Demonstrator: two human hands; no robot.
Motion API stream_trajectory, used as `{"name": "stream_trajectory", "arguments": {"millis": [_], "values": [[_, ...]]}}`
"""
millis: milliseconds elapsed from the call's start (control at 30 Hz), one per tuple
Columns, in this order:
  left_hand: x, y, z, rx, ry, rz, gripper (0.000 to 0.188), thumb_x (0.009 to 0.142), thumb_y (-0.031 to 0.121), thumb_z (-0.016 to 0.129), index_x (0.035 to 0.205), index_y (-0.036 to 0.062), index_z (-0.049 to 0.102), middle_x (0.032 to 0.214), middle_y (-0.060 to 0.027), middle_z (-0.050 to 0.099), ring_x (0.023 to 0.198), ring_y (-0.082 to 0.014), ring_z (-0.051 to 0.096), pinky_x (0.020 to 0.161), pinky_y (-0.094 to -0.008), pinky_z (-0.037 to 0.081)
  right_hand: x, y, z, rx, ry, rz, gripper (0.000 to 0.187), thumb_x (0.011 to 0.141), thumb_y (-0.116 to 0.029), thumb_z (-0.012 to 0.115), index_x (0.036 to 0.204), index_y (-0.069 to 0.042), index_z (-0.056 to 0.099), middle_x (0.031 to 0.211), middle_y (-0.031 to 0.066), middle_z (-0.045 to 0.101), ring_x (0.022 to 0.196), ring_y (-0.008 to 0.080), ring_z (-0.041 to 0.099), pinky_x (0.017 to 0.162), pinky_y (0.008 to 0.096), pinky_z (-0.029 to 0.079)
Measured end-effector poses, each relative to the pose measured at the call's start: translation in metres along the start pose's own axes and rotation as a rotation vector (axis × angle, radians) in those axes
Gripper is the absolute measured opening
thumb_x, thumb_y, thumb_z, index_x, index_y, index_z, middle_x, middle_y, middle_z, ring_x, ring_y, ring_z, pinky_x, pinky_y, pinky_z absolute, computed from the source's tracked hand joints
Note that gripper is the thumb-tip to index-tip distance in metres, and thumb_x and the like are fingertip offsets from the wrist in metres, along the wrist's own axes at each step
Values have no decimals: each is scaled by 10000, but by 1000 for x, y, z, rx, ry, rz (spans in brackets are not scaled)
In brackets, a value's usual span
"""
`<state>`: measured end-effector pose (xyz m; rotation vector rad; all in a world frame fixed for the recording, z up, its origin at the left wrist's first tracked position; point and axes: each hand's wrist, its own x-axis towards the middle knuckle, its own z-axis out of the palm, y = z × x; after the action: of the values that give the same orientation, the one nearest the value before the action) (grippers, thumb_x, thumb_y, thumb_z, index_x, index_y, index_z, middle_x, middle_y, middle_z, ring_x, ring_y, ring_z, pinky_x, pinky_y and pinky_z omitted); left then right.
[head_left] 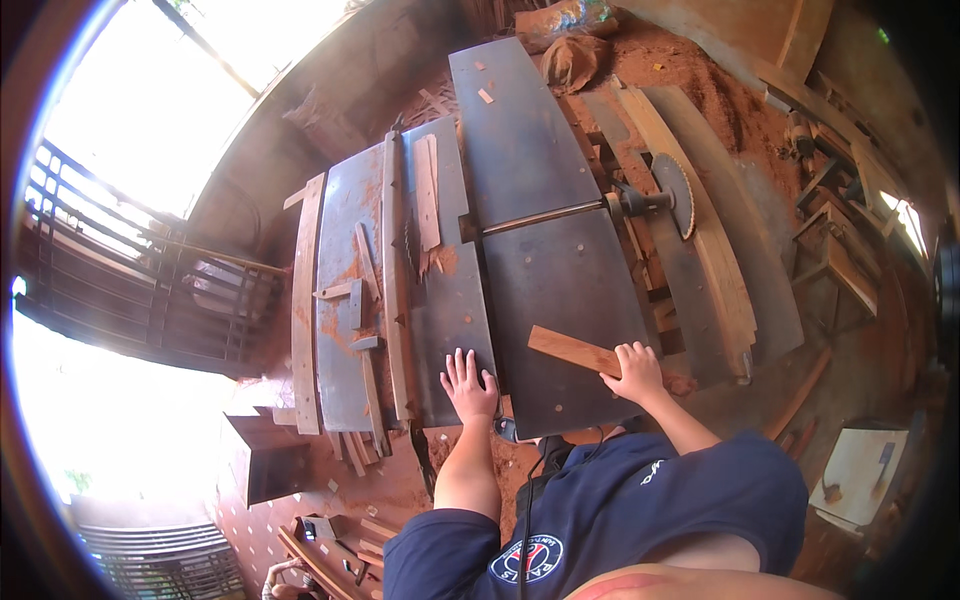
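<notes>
My left hand lies flat, fingers spread, on the near end of a grey metal table plate. My right hand is closed around the right end of a short reddish-brown wooden strip. That strip points to the left over the dark metal jointer bed; whether it rests on the metal I cannot tell. A cutter slot crosses the bed beyond it. Left of my left hand runs a long wooden fence, with a toothed saw blade beside it.
A large round saw blade stands upright on a shaft at the right. Splintered wood pieces lie on the plate. Farther left are a hammer-like block and offcuts. Sawdust heaps at the back; a wooden box stands lower left.
</notes>
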<state>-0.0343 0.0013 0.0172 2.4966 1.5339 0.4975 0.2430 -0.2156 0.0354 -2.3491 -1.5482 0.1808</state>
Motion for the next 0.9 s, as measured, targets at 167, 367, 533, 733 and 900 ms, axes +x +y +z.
{"name": "stream_trajectory", "arguments": {"millis": [167, 367, 533, 733, 900], "values": [[-3, -5, 2, 20, -9, -1, 550, 912, 263, 565, 1444, 129, 539, 1590, -119, 433, 1520, -320, 310, 1234, -550, 182, 47, 17, 10, -48, 52, -79, 556, 750, -443, 820, 1079, -45, 615, 1016, 99, 640, 1017, 296, 591, 876, 433, 466], [-2, -2, -2, 24, -36, -1, 562, 918, 260, 553, 1460, 119, 514, 1601, -123, 411, 1527, -321, 291, 1237, -544, 164, 177, 44, 18, -91, 105, -126, 604, 773, -489, 795, 1137, -47, 604, 1082, 115, 664, 1072, 304, 603, 905, 435, 477], [0, -5, 3, 26, -29, 3, 557, 927, 275, 538, 1461, 118, 521, 1604, -98, 414, 1534, -303, 281, 1243, -539, 161, 241, 45, 17, -134, 19, -73, 624, 792, -521, 778, 1170, -56, 604, 1112, 110, 678, 1096, 297, 611, 914, 444, 494], [4, -1, 2, 13, 3, 11, 547, 924, 280, 544, 1447, 119, 541, 1590, -107, 438, 1520, -314, 308, 1239, -548, 170, 228, 37, 18, -82, 94, 15, 652, 803, -522, 775, 1208, -41, 600, 1186, 116, 670, 1152, 311, 584, 964, 460, 467], [1, -2, -2, 9, -21, -6, 545, 934, 272, 548, 1458, 122, 528, 1598, -106, 423, 1525, -311, 300, 1240, -542, 173, 125, 4, 30, -21, 115, 84, 638, 813, -489, 773, 1218, -31, 593, 1219, 132, 657, 1139, 334, 576, 945, 471, 459]]}}
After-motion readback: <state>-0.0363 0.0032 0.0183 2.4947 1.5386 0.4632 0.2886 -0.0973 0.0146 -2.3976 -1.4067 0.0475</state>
